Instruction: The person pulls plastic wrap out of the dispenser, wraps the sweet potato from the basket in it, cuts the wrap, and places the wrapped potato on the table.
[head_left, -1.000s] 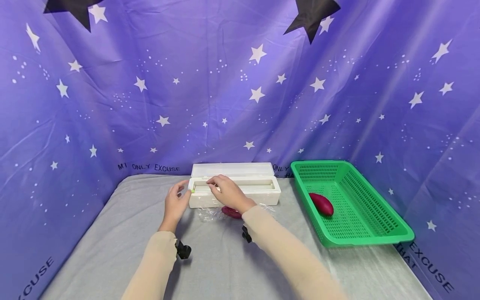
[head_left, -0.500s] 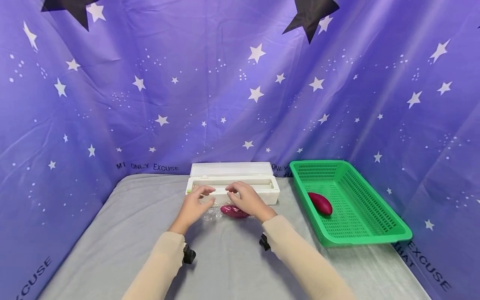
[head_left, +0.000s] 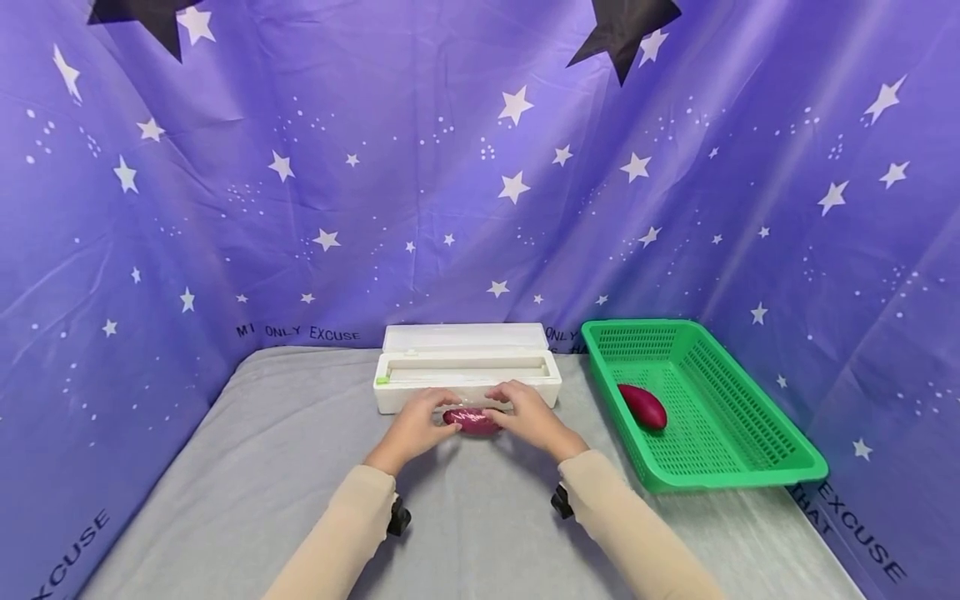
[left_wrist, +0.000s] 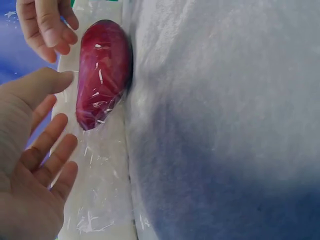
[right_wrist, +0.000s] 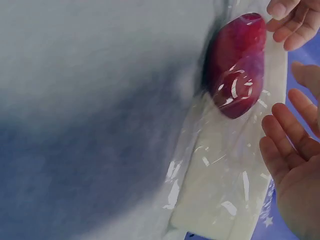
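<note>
A dark red sweet potato lies on the grey cloth with clear cling film over it. Creases and shiny spots of the film show on its skin in both wrist views, and loose film stretches out past its ends. My left hand is at its left end, fingers spread and loosely bent. On the other side my right hand mirrors it, fingers relaxed. Neither hand grips anything. Right behind the sweet potato stands a long white cling film box, its lid raised.
To the right stands a green plastic basket with another red sweet potato inside. A purple curtain with stars hangs behind the cloth-covered table and along its sides.
Both hands have come away from the box, down toward the sweet potato. My left hand moved right and nearer; my right hand moved right, uncovering the sweet potato and the box's opening.
</note>
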